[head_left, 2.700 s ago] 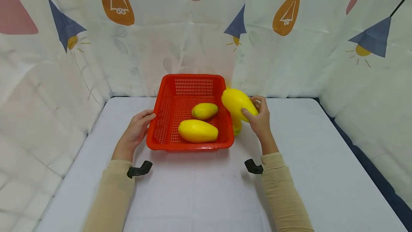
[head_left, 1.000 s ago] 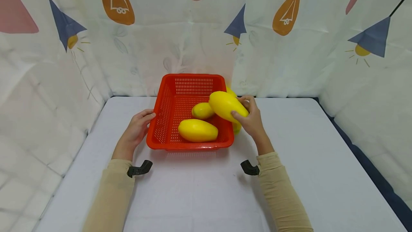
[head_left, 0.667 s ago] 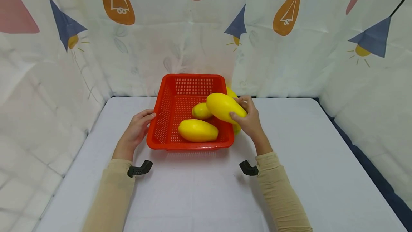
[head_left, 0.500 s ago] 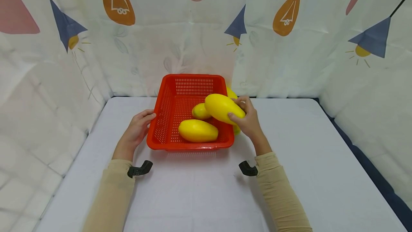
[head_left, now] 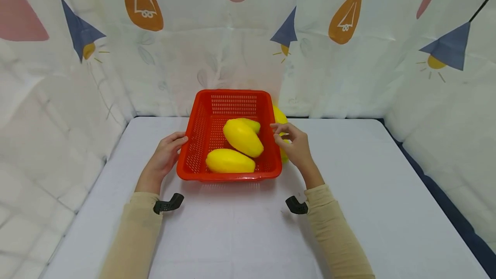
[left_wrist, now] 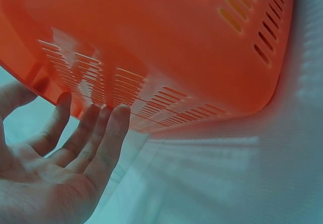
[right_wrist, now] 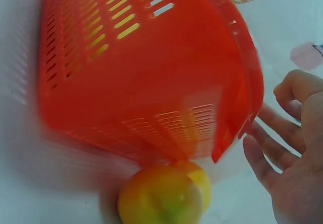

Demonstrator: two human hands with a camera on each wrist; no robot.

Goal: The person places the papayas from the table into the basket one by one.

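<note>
Touches the left wall of the red basket (head_left: 228, 176) with the relaxed left hand (head_left: 162, 158) and has the right hand (head_left: 293, 144) released — gripping nothing — beside the right edge. Shows, all yellow, a long fruit (head_left: 230, 161) just inside the near edge, a large fruit (head_left: 242, 139) partly hiding a small fruit (head_left: 253, 124) toward the right edge, and more fruit (head_left: 280, 115) outside it.

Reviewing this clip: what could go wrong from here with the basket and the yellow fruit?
The rear large fruit overlaps the small fruit in the head view; if propped there, it may roll. The right hand, empty beside the red basket, might bump the fruit outside it. The left hand touches the basket's left side, so a push could shift everything inside.
</note>
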